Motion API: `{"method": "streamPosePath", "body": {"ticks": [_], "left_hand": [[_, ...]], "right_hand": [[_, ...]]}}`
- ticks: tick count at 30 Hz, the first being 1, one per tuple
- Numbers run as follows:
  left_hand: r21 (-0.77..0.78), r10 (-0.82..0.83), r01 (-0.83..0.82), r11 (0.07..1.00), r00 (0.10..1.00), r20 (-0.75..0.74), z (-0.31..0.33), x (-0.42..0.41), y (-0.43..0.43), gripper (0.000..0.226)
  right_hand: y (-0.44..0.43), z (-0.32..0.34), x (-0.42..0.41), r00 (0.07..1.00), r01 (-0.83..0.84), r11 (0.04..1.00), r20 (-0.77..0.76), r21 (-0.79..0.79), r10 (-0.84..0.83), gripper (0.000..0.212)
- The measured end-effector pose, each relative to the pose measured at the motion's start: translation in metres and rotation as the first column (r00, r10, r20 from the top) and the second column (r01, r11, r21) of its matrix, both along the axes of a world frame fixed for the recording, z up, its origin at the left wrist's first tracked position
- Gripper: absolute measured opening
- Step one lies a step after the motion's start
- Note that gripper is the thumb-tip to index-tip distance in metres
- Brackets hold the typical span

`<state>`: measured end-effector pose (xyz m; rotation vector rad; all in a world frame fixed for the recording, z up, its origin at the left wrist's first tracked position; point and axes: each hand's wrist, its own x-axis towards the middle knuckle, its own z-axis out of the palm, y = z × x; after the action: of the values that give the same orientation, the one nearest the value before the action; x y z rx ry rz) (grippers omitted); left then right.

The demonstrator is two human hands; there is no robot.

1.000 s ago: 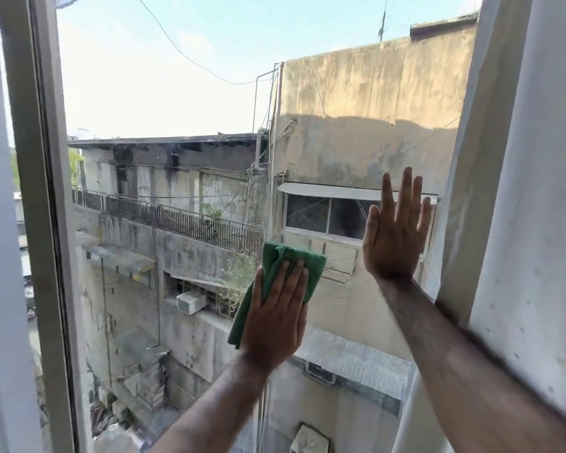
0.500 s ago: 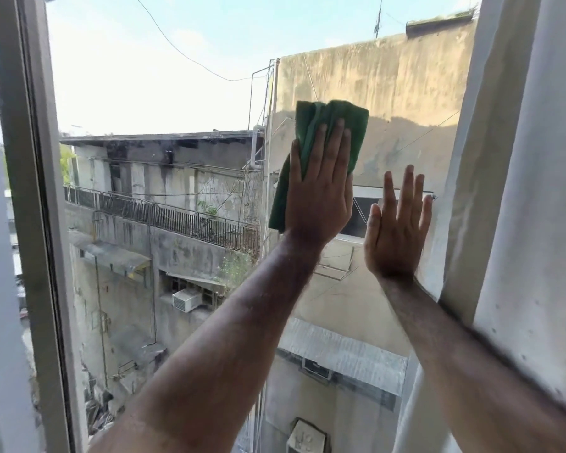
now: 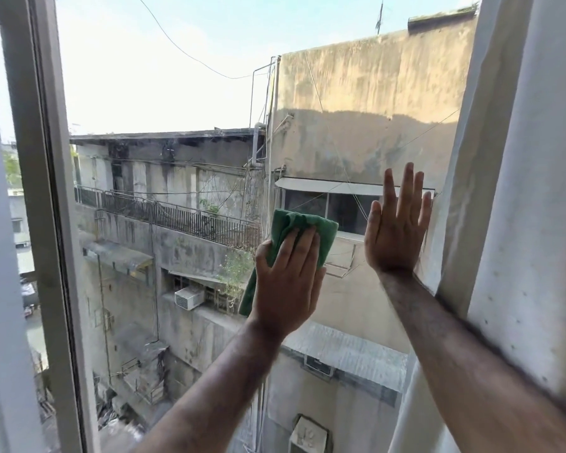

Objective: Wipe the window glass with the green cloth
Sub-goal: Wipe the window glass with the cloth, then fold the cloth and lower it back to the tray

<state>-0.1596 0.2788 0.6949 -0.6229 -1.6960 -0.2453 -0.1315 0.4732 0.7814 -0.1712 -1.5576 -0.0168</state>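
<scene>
The window glass (image 3: 183, 103) fills the middle of the view, with buildings seen through it. My left hand (image 3: 286, 282) presses a folded green cloth (image 3: 321, 228) flat against the pane at mid height. The cloth shows above the fingers and hangs down left of the wrist. My right hand (image 3: 397, 230) rests flat on the glass just to the right of the cloth, fingers spread and pointing up, holding nothing.
A grey window frame (image 3: 43, 223) runs down the left side. A pale curtain (image 3: 533, 191) hangs along the right edge, close to my right forearm.
My left hand with the cloth slid up the glass half a second ago and has come back down to mid height. My right hand has stayed in place.
</scene>
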Motion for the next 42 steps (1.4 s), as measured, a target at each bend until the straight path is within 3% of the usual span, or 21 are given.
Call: {"method": "streamPosePath", "body": {"ticks": [4,7,12,14,17,19,22,25,27,31,33,35,37,40,42], "left_hand": [[0.014,-0.008,0.01,1.0,0.994,-0.109,0.041,0.011,-0.015,0.027],[0.015,0.017,-0.015,1.0,0.986,-0.167,0.062,0.015,-0.02,0.019],[0.09,0.115,-0.119,0.989,0.992,0.055,0.075,0.023,-0.022,0.054],[0.087,0.09,-0.101,0.991,0.988,0.129,0.078,0.026,-0.022,0.046],[0.01,0.108,-0.109,0.994,0.992,0.066,0.079,0.029,-0.02,0.023],[-0.026,0.071,-0.069,0.997,0.995,0.064,0.08,0.031,-0.021,0.028],[-0.019,-0.031,0.035,0.999,0.979,0.202,0.086,0.036,-0.027,0.031],[0.133,-0.2,0.164,0.977,0.918,0.342,0.091,0.041,-0.037,0.028],[0.26,-0.316,0.229,0.938,0.875,0.367,0.096,0.045,-0.043,0.024],[0.411,-0.472,0.32,0.854,0.81,0.35,0.104,0.056,-0.065,0.02],[0.5,-0.539,0.342,0.796,0.776,0.327,0.103,0.061,-0.077,0.021],[0.603,-0.586,0.328,0.727,0.755,0.296,0.102,0.066,-0.091,0.024],[0.704,-0.622,0.287,0.65,0.732,0.276,0.098,0.07,-0.107,0.027],[0.839,-0.693,0.181,0.513,0.663,0.281,0.085,0.072,-0.134,0.034],[0.921,-0.795,0.083,0.38,0.538,0.28,0.068,0.075,-0.153,0.036]], "right_hand": [[0.0,0.0,0.0,1.0,0.007,1.0,-0.002,-0.007,-0.007,0.058],[0.003,-0.002,-0.001,1.0,0.009,1.0,0.006,-0.006,-0.009,0.058],[0.005,-0.001,-0.004,1.0,0.019,1.0,0.013,-0.003,-0.018,0.058],[0.005,-0.001,-0.004,1.0,0.017,1.0,0.011,-0.005,-0.016,0.058],[0.008,0.0,-0.003,0.999,0.01,1.0,0.035,-0.003,-0.01,0.058],[0.007,0.0,0.001,0.998,0.0,1.0,0.07,-0.002,0.0,0.058],[-0.008,0.004,0.012,0.992,-0.049,0.996,0.115,-0.07,0.056,0.058],[-0.031,0.004,0.027,0.972,-0.207,0.965,0.075,-0.163,0.221,0.059],[-0.044,-0.002,0.038,0.937,-0.329,0.937,0.08,-0.118,0.339,0.052],[-0.077,-0.02,0.065,0.713,-0.589,0.782,0.325,-0.203,0.621,0.062],[-0.087,-0.027,0.07,0.656,-0.556,0.773,0.411,-0.305,0.633,0.068],[-0.09,-0.031,0.073,0.563,-0.51,0.724,0.456,-0.464,0.689,0.059],[-0.092,-0.036,0.076,0.401,-0.507,0.557,0.392,-0.658,0.828,0.038],[-0.101,-0.046,0.083,0.208,-0.523,0.199,0.103,-0.828,0.973,0.019],[-0.108,-0.054,0.089,0.119,-0.493,-0.031,-0.102,-0.87,0.988,0.007]]}}
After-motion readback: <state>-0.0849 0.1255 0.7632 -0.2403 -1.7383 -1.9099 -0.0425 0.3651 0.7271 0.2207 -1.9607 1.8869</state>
